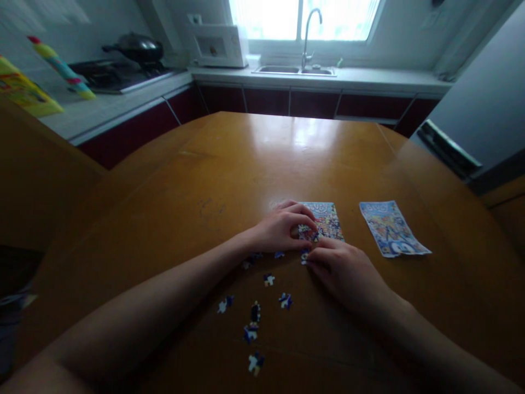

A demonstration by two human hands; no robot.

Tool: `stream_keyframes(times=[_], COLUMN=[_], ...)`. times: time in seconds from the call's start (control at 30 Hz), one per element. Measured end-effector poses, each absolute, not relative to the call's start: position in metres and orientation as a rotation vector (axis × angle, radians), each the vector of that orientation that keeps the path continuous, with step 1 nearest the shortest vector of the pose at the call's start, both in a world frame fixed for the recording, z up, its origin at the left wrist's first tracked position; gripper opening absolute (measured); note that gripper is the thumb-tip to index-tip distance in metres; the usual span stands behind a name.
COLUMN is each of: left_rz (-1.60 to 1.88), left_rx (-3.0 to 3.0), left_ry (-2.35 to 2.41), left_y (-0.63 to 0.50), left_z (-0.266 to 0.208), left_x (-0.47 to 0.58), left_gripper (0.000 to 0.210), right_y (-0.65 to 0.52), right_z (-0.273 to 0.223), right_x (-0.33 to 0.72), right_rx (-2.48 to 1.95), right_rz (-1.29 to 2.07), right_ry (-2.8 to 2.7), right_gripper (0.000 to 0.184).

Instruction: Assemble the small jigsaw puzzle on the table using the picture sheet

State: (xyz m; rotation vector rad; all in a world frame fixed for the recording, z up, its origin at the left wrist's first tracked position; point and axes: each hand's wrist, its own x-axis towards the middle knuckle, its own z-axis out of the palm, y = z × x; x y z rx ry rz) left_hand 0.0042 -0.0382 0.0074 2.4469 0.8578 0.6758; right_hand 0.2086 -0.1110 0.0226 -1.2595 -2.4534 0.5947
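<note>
A partly assembled jigsaw puzzle [326, 216] with a crowded, colourful picture lies on the wooden table. My left hand [283, 227] curves over its left side, fingers on the puzzle and thumb along the near edge, covering that part. Close to the thumb, my right hand [348, 268] pinches a small puzzle piece [304, 256] at the puzzle's near edge. Whether this piece is joined to the rest I cannot tell. Several loose pieces lie nearer to me, among them a blue-and-white piece [286, 300] and a pale piece [268, 279]. Some sit partly behind my left forearm.
Right of the puzzle lies a creased picture sheet [391, 227] in similar colours. The wooden table [246, 175] reaches toward a counter with a sink [279, 69], a white microwave [215, 46] and a black pan [139, 48]. A fridge [479, 98] stands at the right.
</note>
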Motion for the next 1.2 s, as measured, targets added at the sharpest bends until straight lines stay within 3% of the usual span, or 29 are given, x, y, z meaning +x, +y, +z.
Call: stream_keyframes(times=[0.63, 0.9, 1.2], left_rz=[0.695, 0.953, 0.994], left_rx=[2.432, 2.19, 2.115], left_ry=[0.833, 0.966, 1.066], left_y=[-0.037, -0.034, -0.033], left_z=[0.01, 0.008, 0.007], left_x=[0.004, 0.006, 0.005], left_gripper=[0.023, 0.016, 0.016], right_y=[-0.117, -0.096, -0.061], right_z=[0.03, 0.038, 0.03], right_x=[0.209, 0.224, 0.252], right_rx=[-1.164, -1.23, -1.396], right_rz=[0.586, 0.554, 0.44], right_ry=[-2.507, -2.082, -1.705], right_gripper=[0.024, 0.019, 0.02])
